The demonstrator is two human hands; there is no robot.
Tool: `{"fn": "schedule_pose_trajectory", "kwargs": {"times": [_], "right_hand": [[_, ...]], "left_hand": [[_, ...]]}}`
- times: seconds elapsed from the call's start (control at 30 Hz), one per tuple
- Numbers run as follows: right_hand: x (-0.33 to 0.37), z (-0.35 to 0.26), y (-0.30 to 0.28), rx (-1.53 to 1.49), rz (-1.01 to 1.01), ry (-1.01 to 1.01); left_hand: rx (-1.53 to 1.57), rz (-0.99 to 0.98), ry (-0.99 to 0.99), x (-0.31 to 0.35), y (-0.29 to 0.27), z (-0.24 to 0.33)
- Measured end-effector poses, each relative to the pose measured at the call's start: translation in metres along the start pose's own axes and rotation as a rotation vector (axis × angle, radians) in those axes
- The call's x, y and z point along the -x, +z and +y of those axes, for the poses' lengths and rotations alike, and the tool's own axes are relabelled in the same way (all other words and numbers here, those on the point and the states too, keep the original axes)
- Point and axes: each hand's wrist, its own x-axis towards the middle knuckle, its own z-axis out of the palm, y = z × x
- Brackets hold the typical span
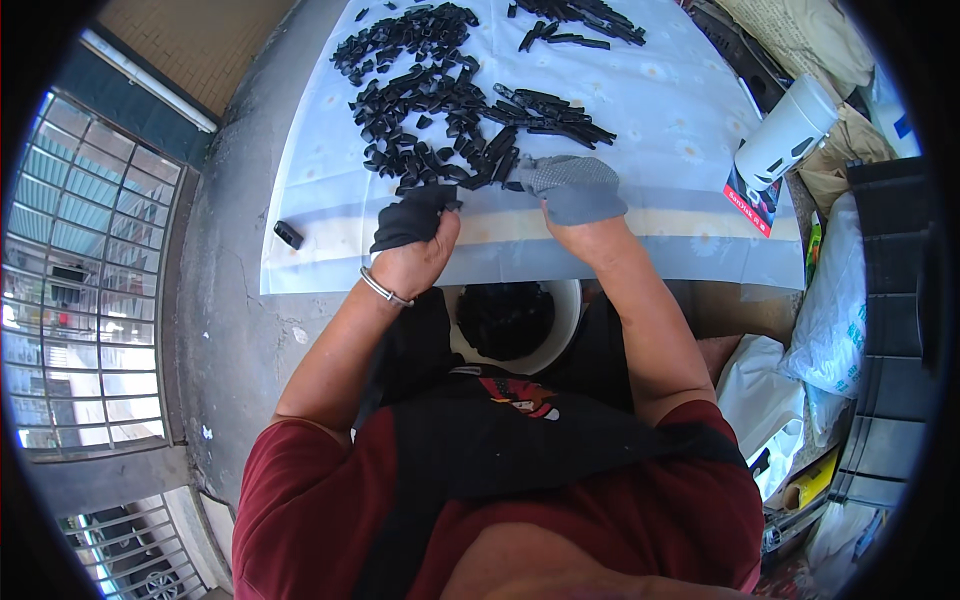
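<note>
My left hand (412, 218), in a black glove, is closed near the front of the table. A small dark bit shows by its thumb, hard to tell from the glove. My right hand (575, 188), in a grey knit glove, is curled with its fingertips beside the near end of the black strips; what it holds, if anything, is hidden. Just beyond my left hand spreads a loose heap of small black plastic pieces (415, 105). Longer joined black strips (550, 115) lie beyond my right hand, and more strips (590, 15) are at the far edge.
A flowered white cloth (660, 150) covers the table. A small black object (288, 235) lies at its left edge. A white cup (788, 130) stands at the right by a red-and-black card (752, 205). Below the table edge, a white bucket (568, 325) holds black pieces. Plastic bags (832, 310) crowd the right.
</note>
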Motion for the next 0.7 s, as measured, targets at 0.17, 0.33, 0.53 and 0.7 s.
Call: {"fn": "schedule_pose_trajectory", "kwargs": {"times": [0.17, 0.33, 0.53, 0.7], "right_hand": [[0.001, -0.029, -0.016, -0.402, -0.040, -0.170], [0.010, -0.031, -0.004, -0.570, -0.205, -0.147], [0.005, -0.037, -0.003, -0.550, -0.105, -0.191], [0.001, -0.037, -0.006, -0.641, -0.246, -0.163]], "left_hand": [[0.347, -0.380, -0.451, 0.002, -0.007, 0.010], [0.348, -0.607, -0.196, -0.002, -0.017, 0.016], [0.654, -0.411, -0.454, 0.015, 0.001, 0.004], [0.286, -0.648, -0.329, 0.005, -0.016, 0.003]]}}
